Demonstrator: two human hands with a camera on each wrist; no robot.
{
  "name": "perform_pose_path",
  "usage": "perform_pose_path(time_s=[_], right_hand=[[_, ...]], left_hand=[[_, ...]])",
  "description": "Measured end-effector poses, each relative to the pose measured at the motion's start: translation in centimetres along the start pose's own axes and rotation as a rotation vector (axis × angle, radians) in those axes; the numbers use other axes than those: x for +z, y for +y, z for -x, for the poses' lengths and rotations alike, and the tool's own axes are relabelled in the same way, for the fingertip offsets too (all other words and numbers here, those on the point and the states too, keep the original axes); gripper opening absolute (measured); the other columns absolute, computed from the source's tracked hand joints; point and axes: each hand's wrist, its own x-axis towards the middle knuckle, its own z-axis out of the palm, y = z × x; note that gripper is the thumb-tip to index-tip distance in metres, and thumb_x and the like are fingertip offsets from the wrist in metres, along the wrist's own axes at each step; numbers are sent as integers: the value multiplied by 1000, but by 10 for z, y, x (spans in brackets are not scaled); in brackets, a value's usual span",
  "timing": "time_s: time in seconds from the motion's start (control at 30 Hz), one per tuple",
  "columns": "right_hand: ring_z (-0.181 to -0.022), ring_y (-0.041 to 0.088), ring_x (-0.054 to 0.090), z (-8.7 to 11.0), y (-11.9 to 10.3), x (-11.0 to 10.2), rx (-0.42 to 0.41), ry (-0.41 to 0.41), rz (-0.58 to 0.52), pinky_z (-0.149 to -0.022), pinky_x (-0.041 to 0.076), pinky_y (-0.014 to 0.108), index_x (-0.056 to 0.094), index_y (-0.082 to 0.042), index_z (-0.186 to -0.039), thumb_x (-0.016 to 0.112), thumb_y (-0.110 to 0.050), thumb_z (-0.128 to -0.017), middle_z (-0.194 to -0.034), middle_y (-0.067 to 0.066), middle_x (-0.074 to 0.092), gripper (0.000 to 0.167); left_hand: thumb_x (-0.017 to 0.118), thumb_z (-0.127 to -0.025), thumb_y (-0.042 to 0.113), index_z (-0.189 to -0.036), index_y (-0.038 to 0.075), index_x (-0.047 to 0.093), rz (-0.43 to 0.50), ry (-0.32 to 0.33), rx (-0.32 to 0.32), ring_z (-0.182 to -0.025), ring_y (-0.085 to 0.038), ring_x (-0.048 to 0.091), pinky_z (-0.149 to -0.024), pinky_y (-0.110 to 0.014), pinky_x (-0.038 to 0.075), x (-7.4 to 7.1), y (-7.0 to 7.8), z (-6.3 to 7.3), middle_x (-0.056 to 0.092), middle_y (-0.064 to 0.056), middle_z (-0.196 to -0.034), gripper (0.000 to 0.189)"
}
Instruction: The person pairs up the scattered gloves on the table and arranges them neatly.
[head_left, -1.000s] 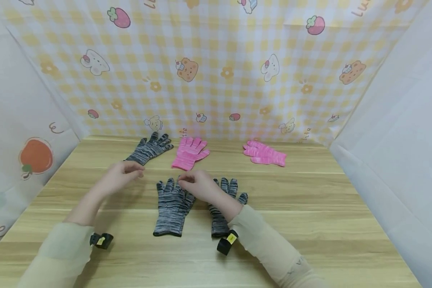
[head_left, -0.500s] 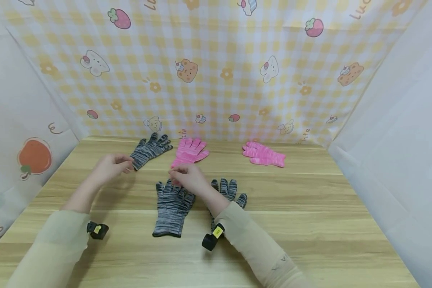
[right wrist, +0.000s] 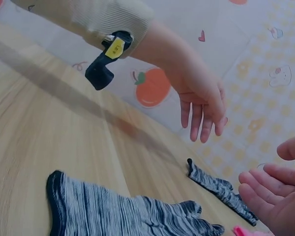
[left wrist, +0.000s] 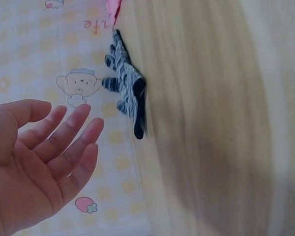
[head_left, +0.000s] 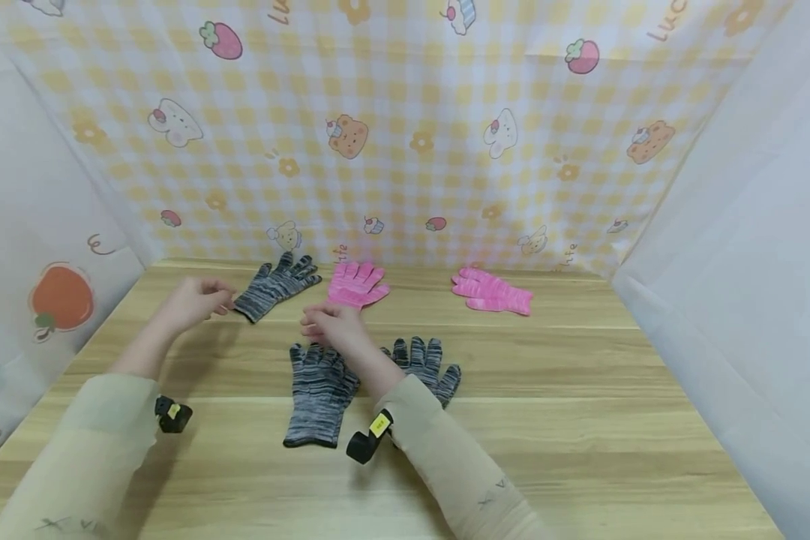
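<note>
Both hands are empty here: the left hand has loose, slightly bent fingers, and the right hand looks about the same. The back grey glove lies just past the left fingertips, cuff toward them; the pink glove is just beyond the right fingers, with the front grey glove below and nearer the body. For any straightening, I'd pinch the cuff lightly and go slow, cos knit probably bunches if dragged.
</note>
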Motion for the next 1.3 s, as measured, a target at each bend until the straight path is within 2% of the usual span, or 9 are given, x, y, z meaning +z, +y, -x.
perform_pose_path(time_s=[0.2, 0.3, 0.53, 0.7, 0.9, 1.1, 1.3], right_hand=[[-91, 24, 68, -9, -1, 12, 56, 40, -76, -83, 54, 35, 63, 5, -118, 59, -12, -95, -102, 11, 68, 29], [-94, 24, 67, -14, 1, 18, 73, 34, -119, -83, 54, 33, 61, 6, -120, 59, -12, -94, -107, 11, 66, 31], [-110, 28, 60, -25, 6, 25, 92, -15, -237, -94, 48, 37, 52, 5, -131, 55, -15, -97, -124, 16, 58, 39], [-121, 34, 51, -32, 14, 30, 105, -65, -339, -102, 41, 42, 43, 4, -139, 52, -14, -99, -135, 19, 48, 45], [-128, 37, 43, -42, 20, 33, 127, -101, -426, -105, 37, 43, 33, 3, -145, 51, -17, -100, -146, 23, 35, 53], [-131, 39, 37, -51, 19, 34, 144, -125, -456, -106, 35, 44, 24, 1, -149, 52, -21, -99, -151, 25, 23, 62], [-133, 43, 31, -58, 18, 41, 164, -143, -480, -107, 34, 45, 15, 1, -151, 54, -25, -98, -152, 27, 17, 71]], left_hand=[[41, -103, 22, -121, -13, 53, -25, -27, -24, -89, -34, 65, -66, -32, 50, -11, -2, -8, 66, -26, -104, 41], [40, -103, 24, -122, -13, 52, -33, -48, -46, -93, -38, 63, -69, -37, 52, -16, 0, -11, 65, -26, -106, 44], [41, -102, 31, -124, -14, 50, -51, -53, -78, -98, -40, 61, -76, -46, 51, -18, 2, -19, 63, -28, -111, 51], [40, -102, 30, -124, -15, 48, -41, -49, -98, -101, -42, 59, -79, -47, 50, -18, -4, -21, 61, -30, -114, 51], [37, -103, 30, -127, -15, 45, -54, -53, -145, -107, -46, 54, -90, -58, 43, -18, -13, -25, 54, -33, -120, 52], [38, -103, 28, -129, -15, 44, -121, -64, -140, -113, -51, 45, -93, -61, 38, -18, -11, -32, 46, -37, -125, 51], [40, -101, 24, -129, -14, 44, -161, -65, -139, -117, -52, 41, -93, -61, 37, -21, -9, -35, 42, -36, -128, 47]])
